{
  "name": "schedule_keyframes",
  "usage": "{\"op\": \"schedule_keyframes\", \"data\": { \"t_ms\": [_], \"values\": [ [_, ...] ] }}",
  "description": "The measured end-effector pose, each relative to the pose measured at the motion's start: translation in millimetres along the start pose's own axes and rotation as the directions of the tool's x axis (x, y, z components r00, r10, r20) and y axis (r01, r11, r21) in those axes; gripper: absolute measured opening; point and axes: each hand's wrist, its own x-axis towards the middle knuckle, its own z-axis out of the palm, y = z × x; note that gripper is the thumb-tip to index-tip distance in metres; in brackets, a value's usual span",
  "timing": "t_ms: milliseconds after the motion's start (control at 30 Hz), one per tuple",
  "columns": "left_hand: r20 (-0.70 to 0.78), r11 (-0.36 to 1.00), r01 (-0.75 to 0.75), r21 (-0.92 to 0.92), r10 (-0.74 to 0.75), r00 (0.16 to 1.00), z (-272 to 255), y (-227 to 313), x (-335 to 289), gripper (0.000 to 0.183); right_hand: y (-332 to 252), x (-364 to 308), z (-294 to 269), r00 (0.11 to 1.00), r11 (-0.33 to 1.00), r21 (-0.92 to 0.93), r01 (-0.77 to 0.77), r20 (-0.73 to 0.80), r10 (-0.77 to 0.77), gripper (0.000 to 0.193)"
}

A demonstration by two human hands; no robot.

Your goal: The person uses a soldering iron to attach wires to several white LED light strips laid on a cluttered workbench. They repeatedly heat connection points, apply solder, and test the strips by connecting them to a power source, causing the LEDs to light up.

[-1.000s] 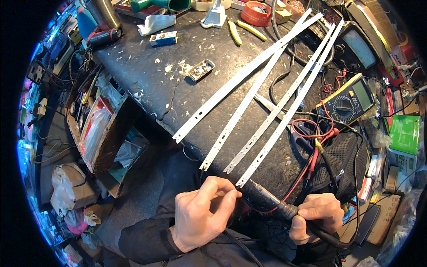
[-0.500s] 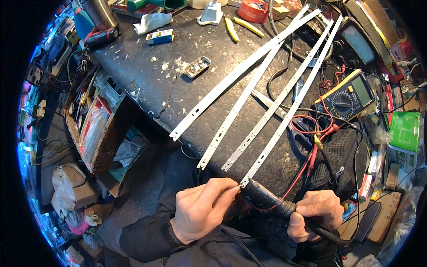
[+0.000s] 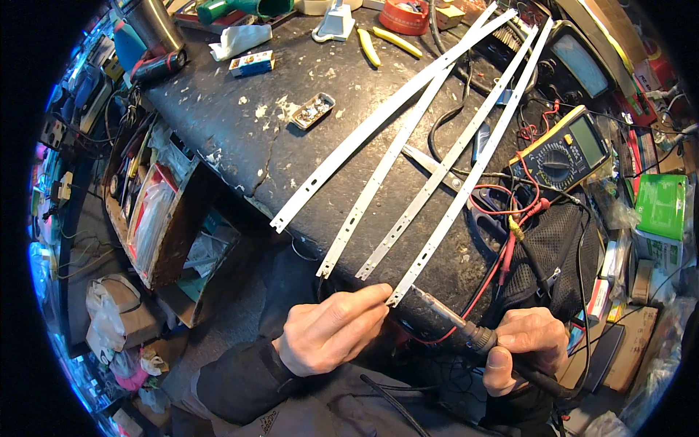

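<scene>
My right hand (image 3: 530,346) is wrapped round a soldering iron (image 3: 473,335) at its dark collar and cable end; its metal barrel points up and left. The worn tip lies just right of the near end of the rightmost white LED strip (image 3: 466,193). My left hand (image 3: 331,328) is closed in a pinch beside that same end; what its fingertips hold, if anything, is hidden. Three more white strips, among them the leftmost one (image 3: 335,162), lie fanned out on the dark bench (image 3: 218,124), their near ends at its front edge.
A yellow-edged multimeter (image 3: 561,156) with red leads lies at the right. Scissors (image 3: 429,164) sit partly under the strips. A small metal tin (image 3: 313,111) is mid-bench. Yellow-handled tool (image 3: 369,48) and red round container (image 3: 405,16) stand far back. Open drawers (image 3: 171,226) jut out left.
The soldering iron's tip has drawn back a little to the right from the rightmost strip's end. My left fingers have straightened slightly; the whole view has shifted slightly.
</scene>
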Motion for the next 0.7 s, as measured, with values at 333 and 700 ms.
{"op": "schedule_keyframes", "data": {
  "t_ms": [333,700],
  "values": [
    [0.022,0.984,0.081,-0.157,-0.079,0.997,7,-4,1,0.017,-1,0,-1,1.0,1.0,0.014,-0.006,0.027,0.006,0.024],
    [0.033,0.964,0.158,-0.212,-0.154,0.987,4,-3,7,0.022,-5,11,-3,0.973,0.996,-0.071,-0.061,0.219,0.075,0.021]
  ]
}}
